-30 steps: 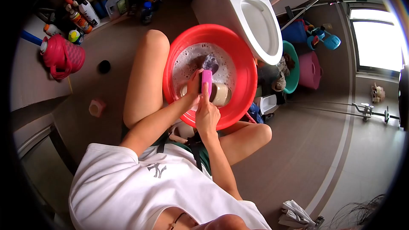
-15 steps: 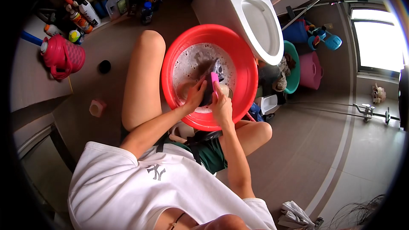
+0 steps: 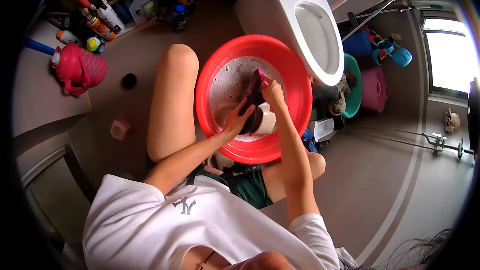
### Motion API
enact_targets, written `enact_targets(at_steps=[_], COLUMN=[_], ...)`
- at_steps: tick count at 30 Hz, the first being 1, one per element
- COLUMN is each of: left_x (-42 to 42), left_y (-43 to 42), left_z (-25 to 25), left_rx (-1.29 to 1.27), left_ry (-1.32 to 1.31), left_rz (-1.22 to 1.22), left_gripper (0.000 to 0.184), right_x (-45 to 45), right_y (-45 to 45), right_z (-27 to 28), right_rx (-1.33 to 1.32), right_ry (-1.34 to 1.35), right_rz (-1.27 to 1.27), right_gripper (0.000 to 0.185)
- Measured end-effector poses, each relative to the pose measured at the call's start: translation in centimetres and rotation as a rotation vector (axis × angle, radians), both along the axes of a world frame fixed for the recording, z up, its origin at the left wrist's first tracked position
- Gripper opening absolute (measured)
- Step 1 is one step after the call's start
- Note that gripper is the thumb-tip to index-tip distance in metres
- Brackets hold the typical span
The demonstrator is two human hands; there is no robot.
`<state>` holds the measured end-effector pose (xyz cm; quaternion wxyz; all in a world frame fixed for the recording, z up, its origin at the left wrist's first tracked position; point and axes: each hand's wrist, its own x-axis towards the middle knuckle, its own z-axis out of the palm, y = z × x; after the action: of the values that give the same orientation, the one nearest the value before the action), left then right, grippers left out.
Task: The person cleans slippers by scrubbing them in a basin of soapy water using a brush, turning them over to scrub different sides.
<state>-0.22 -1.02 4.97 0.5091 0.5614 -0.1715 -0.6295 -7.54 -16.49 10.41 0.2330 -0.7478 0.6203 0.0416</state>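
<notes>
A red basin of foamy water stands between the bent legs. Inside it my left hand grips a dark shoe, held tilted just above the suds. My right hand is closed around a pink brush and rests it against the upper end of the shoe. A cream-coloured piece shows in the water below my right hand; whether it belongs to another shoe I cannot tell. The brush's bristles are hidden.
A white toilet stands close beyond the basin at upper right. Farther right are a green tub with cloth in it and a pink bucket. At left are a pink thermos flask and several bottles.
My right hand has moved up and right along the shoe with the brush. The shoe has turned in my left hand. The whole view has shifted slightly.
</notes>
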Motion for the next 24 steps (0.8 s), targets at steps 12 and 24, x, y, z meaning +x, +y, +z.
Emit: enact_targets(at_steps=[12,24], left_x=[0.9,2.6], left_y=[0.9,-0.8], left_z=[0.7,1.4], left_rx=[0.101,0.048], left_ry=[0.371,0.289], left_rz=[0.149,0.185], left_gripper=[0.072,0.066], right_x=[-6.3,-5.5], right_y=[-1.0,8.2], right_z=[-6.2,0.8], right_rx=[-0.260,-0.127], right_ry=[0.244,-0.521], right_rz=[0.097,0.003], right_gripper=[0.055,0.043])
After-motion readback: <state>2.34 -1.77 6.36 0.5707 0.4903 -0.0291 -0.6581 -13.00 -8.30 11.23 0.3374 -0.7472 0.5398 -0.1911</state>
